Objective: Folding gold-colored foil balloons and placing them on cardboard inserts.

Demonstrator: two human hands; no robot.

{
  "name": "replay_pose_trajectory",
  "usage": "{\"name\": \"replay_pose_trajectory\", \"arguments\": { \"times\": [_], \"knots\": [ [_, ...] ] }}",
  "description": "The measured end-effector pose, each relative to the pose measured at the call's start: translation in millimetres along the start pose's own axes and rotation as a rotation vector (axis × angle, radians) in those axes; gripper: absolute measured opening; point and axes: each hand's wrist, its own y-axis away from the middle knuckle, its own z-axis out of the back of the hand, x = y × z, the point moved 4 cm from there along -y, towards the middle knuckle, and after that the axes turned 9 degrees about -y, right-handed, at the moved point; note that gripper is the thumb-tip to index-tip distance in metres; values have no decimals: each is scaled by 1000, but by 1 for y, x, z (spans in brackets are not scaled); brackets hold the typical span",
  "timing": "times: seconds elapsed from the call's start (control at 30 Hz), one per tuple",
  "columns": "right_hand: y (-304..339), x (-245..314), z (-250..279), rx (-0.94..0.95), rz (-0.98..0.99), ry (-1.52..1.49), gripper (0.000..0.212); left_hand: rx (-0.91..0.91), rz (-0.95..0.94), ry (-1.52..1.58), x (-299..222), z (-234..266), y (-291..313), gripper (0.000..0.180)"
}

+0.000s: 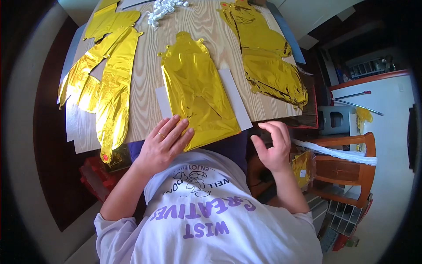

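Observation:
In front of me lies a flat, uninflated gold foil balloon (pixel 193 83), with small tabs at its far end. A white card (pixel 235 94) shows from under both of its sides, and its near end reaches the table edge. My left hand (pixel 165 141), a ring on one finger, rests with outstretched fingers on the balloon's near left corner. Just past the table's front edge, to the right of the balloon, my right hand (pixel 274 147) is held in the air. Its thumb and bent fingers are apart, with nothing between them.
More gold foil balloons (pixel 116 79) lie at the table's left, one hanging over the front edge. A stack of them (pixel 268 53) is at the right. White ribbon rolls (pixel 165 9) sit at the far side. A wooden chair (pixel 347 163) stands to my right.

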Motion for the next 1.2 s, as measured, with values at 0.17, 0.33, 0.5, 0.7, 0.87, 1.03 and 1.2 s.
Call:
{"name": "replay_pose_trajectory", "arguments": {
  "times": [0.17, 0.33, 0.5, 0.7, 0.87, 1.03, 1.2],
  "knots": [
    [-23, -3, -29, 317, 314, 94, 64, 71, 10, -35, 3, 6, 1, 50],
    [-18, -11, -48, 350, 429, 136, 59, 116, 102, 137, -5, 18, 1, 57],
    [-13, -15, -47, 319, 432, 124, 48, 19, 92, 93, -5, 6, 12, 58],
    [-13, -19, -46, 289, 465, 129, 48, 5, 54, 27, 2, 1, 14, 56],
    [-15, -13, -42, 377, 392, 91, 54, 22, 133, 80, -5, 20, 4, 58],
    [-16, -11, -42, 343, 400, 84, 56, 9, 92, 48, -7, 10, 4, 61],
    [-13, -15, -46, 324, 444, 140, 52, 1, 73, 47, -3, -1, 6, 60]
  ]
}}
